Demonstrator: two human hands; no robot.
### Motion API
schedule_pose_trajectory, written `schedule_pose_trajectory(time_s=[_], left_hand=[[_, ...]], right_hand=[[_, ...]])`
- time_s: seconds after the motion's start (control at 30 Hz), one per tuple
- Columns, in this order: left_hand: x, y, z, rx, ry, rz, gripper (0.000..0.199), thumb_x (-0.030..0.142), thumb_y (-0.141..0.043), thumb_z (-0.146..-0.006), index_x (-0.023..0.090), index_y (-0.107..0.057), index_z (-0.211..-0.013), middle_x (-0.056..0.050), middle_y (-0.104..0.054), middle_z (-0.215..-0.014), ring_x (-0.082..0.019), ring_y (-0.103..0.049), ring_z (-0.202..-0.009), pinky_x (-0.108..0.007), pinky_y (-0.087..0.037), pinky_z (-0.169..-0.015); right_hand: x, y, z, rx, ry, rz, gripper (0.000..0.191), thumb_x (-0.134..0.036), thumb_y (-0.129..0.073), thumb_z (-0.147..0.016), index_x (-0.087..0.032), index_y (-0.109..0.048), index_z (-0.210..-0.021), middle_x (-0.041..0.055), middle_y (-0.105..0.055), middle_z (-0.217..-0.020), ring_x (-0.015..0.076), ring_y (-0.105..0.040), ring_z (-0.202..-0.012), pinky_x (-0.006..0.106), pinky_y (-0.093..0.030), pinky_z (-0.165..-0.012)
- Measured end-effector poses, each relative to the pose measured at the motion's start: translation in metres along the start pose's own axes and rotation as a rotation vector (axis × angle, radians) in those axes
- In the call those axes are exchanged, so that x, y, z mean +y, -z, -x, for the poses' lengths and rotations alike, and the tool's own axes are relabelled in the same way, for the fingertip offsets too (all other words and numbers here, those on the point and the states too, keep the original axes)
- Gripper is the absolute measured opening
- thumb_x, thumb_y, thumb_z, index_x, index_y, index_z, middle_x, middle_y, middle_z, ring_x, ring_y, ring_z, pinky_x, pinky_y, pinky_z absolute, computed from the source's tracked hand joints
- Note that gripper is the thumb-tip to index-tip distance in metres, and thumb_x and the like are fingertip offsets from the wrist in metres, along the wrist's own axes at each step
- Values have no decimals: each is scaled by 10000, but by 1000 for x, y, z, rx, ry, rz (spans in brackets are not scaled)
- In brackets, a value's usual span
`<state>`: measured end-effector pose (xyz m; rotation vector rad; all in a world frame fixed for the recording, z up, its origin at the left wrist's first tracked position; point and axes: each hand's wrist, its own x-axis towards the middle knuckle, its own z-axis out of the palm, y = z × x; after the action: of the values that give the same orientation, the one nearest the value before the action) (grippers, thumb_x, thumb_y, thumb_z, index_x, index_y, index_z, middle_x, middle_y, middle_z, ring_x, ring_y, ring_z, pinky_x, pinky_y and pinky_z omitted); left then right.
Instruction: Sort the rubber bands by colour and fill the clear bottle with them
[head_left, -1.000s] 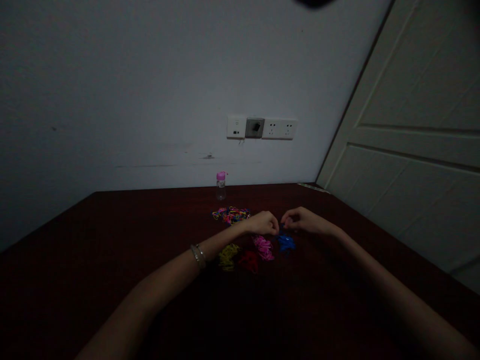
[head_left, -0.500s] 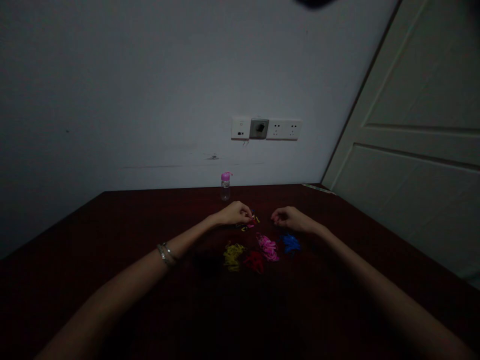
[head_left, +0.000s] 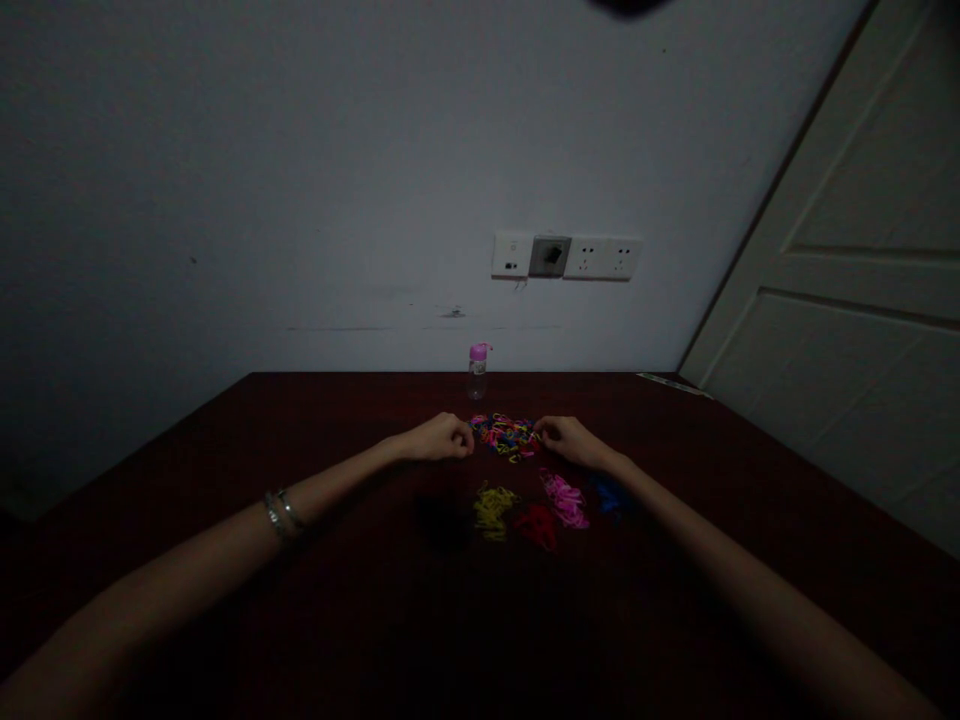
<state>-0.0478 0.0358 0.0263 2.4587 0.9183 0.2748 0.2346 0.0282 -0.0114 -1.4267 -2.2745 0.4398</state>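
Observation:
A mixed pile of small coloured loops that look like rubber bands [head_left: 506, 436] lies between my two hands. My left hand [head_left: 441, 438] is closed at the pile's left edge, its fingers curled in; whatever they may hold is hidden. At the right edge, my right hand [head_left: 570, 440] has its thumb and fingers pinched together at the bands, too small to tell what is in them. Nearer to me lie single-colour heaps: yellow bands [head_left: 493, 510], red bands [head_left: 537, 526], pink bands [head_left: 566, 500] and blue bands [head_left: 609, 494], the blue ones partly behind my right forearm.
Behind the pile, a clear bottle with a pink lid [head_left: 478, 372] stands upright on the dark red table [head_left: 337, 410]. Sockets [head_left: 566, 257] are set in the wall beyond. A flat strip [head_left: 675, 385] lies at the back right corner beside a pale door [head_left: 862, 300].
My left hand has drawn left off the mixed pile, uncovering it. My right hand has moved left to the pile's right edge. The view has turned slightly left.

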Motion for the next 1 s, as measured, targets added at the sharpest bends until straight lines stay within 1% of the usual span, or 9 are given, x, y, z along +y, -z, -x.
schedule_pose_trajectory(time_s=[0.1,0.23,0.33,0.43,0.53,0.63,0.77,0.9,1.0], left_hand=[[2,-5,-2,18,17,2,190,204,-517,-693,110,-650,-791,28,-479,-554,-63,-408,-502,-165,-280,-486],[17,-21,-16,45,-13,-60,216,226,-529,-706,146,-658,-859,16,-539,-610,-79,-441,-539,-174,-291,-509],[29,-32,-28,63,-28,-167,222,239,-531,-719,187,-661,-891,5,-588,-664,-96,-474,-564,-186,-294,-518],[37,-38,-35,66,-59,-269,176,230,-524,-729,188,-669,-821,-9,-606,-662,-113,-499,-581,-196,-288,-514],[41,-40,-37,64,-89,-319,159,209,-505,-741,173,-658,-719,-19,-603,-641,-121,-506,-582,-205,-273,-500],[41,-39,-38,75,-76,-343,158,193,-502,-736,161,-649,-686,-24,-593,-624,-125,-500,-577,-213,-260,-490],[36,-33,-38,86,-69,-279,163,203,-497,-729,162,-654,-735,-10,-581,-627,-107,-474,-557,-204,-257,-485],[30,-20,-34,96,-94,-152,177,216,-502,-720,149,-657,-772,7,-562,-618,-83,-449,-540,-189,-268,-498],[31,-9,-28,95,-103,-78,200,192,-500,-711,128,-661,-810,4,-565,-633,-75,-438,-547,-189,-278,-516]], right_hand=[[0,1,2,2,-13,7,295,-85,-463,-680,-113,-595,-943,32,-603,-707,115,-531,-618,206,-380,-581],[-12,8,10,19,-12,-65,294,-107,-475,-680,-106,-578,-956,18,-590,-682,109,-520,-591,202,-379,-555],[-36,10,23,2,47,-168,241,-133,-470,-697,-125,-582,-910,2,-575,-683,99,-506,-587,196,-379,-547],[-67,4,38,-79,113,-288,242,-115,-457,-700,-131,-565,-916,-9,-567,-681,87,-503,-587,182,-385,-543],[-94,-9,49,-107,181,-278,240,-99,-450,-709,-138,-569,-914,-15,-555,-662,75,-484,-566,171,-366,-519],[-109,-21,53,-112,241,-248,259,-92,-457,-715,-144,-570,-942,-14,-554,-661,73,-475,-560,168,-354,-507],[-104,-18,49,-146,206,-260,213,-117,-484,-720,-139,-579,-910,-8,-561,-655,80,-486,-553,170,-364,-496],[-78,-1,39,-26,123,-257,194,-117,-480,-711,-134,-598,-863,1,-566,-682,91,-503,-592,189,-394,-548],[-56,7,32,13,66,-220,173,-145,-490,-709,-128,-603,-839,7,-571,-690,101,-507,-599,200,-394,-554]])
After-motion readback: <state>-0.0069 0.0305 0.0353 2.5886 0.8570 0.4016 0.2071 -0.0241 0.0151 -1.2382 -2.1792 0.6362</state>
